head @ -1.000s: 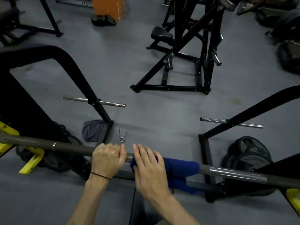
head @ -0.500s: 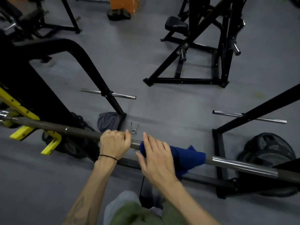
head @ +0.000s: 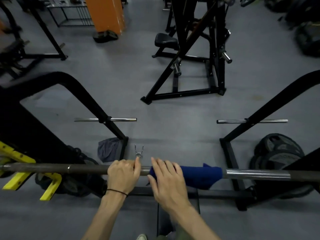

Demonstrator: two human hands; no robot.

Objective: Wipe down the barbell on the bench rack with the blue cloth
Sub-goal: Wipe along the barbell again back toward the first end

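Observation:
A dark barbell runs left to right across the lower part of the head view, resting on yellow rack hooks at the left. A blue cloth is wrapped over the bar right of centre, beside a shiny bare section. My left hand is closed around the bar just left of the cloth. My right hand lies over the cloth's left end, fingers curved on it and pressing it to the bar.
Black rack uprights with chrome pegs stand either side. A spring collar and a grey rag lie on the floor beyond the bar. Weight plates sit at right. A black machine stands farther back.
The view has shifted and levelled; both hands stay on the bar, the right hand still over the blue cloth, which looks spread slightly farther right along the bar.

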